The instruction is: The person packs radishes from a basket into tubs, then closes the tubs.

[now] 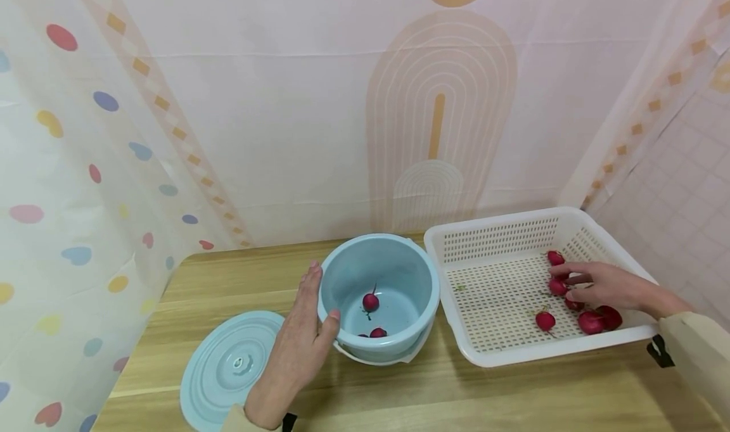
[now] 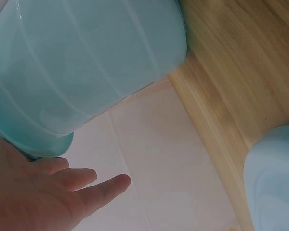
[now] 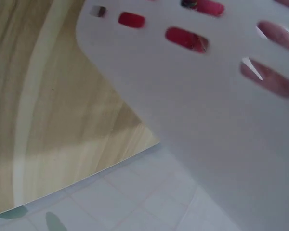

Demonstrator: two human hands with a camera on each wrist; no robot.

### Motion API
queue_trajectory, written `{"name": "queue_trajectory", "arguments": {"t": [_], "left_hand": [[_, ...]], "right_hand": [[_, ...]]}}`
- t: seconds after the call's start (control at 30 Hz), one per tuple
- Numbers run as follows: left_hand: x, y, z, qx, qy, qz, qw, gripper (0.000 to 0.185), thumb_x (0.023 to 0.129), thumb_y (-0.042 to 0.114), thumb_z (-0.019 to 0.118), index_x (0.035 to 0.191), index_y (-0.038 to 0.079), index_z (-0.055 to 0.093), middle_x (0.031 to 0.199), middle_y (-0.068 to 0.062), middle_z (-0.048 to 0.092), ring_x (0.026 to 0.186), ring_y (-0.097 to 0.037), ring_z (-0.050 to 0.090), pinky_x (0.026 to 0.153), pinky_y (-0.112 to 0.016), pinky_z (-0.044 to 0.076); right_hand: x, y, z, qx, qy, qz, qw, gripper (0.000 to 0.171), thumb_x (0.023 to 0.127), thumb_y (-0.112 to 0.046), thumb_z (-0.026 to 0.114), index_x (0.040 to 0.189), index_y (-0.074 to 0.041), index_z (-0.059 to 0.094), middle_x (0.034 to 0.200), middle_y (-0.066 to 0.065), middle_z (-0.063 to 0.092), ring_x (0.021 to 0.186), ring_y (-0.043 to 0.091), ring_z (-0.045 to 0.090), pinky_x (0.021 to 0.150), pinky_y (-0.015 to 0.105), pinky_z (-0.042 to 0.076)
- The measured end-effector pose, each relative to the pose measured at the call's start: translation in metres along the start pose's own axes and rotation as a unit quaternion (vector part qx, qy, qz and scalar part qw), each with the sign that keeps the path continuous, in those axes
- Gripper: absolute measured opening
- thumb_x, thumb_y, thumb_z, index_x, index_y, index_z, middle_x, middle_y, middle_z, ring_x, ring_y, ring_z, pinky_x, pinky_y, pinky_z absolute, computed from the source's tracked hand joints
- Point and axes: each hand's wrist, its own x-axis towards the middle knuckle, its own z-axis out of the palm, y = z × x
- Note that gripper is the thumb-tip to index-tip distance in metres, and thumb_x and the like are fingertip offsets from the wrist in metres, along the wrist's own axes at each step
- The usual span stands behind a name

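Radishes in a white basket and a blue bucket

Small, round red radishes [image 1: 591,322] lie in the right part of the basket [image 1: 502,280]; two more sit in the bucket [image 1: 379,292]. The right hand [image 1: 604,285] reaches into the basket, fingertips pinching a radish [image 1: 557,286]. The left hand [image 1: 299,343] rests flat against the bucket's side, fingers straight, thumb on the rim. A blue lid [image 1: 228,368] lies left on the table [image 1: 456,394].

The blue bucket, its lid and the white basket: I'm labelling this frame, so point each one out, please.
blue bucket [image 1: 399,254]: head view, on the inner back wall.
lid [image 1: 228,362]: head view, on its top face near the centre knob.
white basket [image 1: 496,239]: head view, on the perforated back wall.
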Motion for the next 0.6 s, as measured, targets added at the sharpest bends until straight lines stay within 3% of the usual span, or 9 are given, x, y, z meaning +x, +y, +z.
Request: {"name": "queue_trajectory", "arguments": {"t": [0.27, 0.6], "left_hand": [[-0.0005, 0.0003, -0.0009, 0.002, -0.005, -0.004, 1.0000, 0.073, 0.107, 0.035, 0.049, 0.166, 0.008, 0.016, 0.173, -0.004, 0.014, 0.157, -0.030, 0.020, 0.120, -0.055, 0.030], [-0.0003, 0.0013, -0.0016, 0.003, -0.002, 0.001, 1.0000, 0.073, 0.108, 0.038, 0.048, 0.166, 0.008, 0.016, 0.173, -0.003, 0.014, 0.157, -0.031, 0.020, 0.120, -0.055, 0.029]], "right_hand": [[0.0039, 0.0016, 0.0018, -0.092, -0.003, -0.025, 0.995, 0.049, 0.092, -0.019, 0.076, 0.135, 0.002, 0.064, 0.133, 0.033, 0.061, 0.121, 0.047, 0.060, 0.092, 0.049, 0.053], [0.0076, 0.0024, 0.0076, -0.107, 0.006, -0.059, 0.992, 0.027, 0.091, -0.016, 0.078, 0.116, -0.007, 0.074, 0.118, 0.009, 0.072, 0.106, 0.011, 0.061, 0.085, 0.029, 0.053]]}}
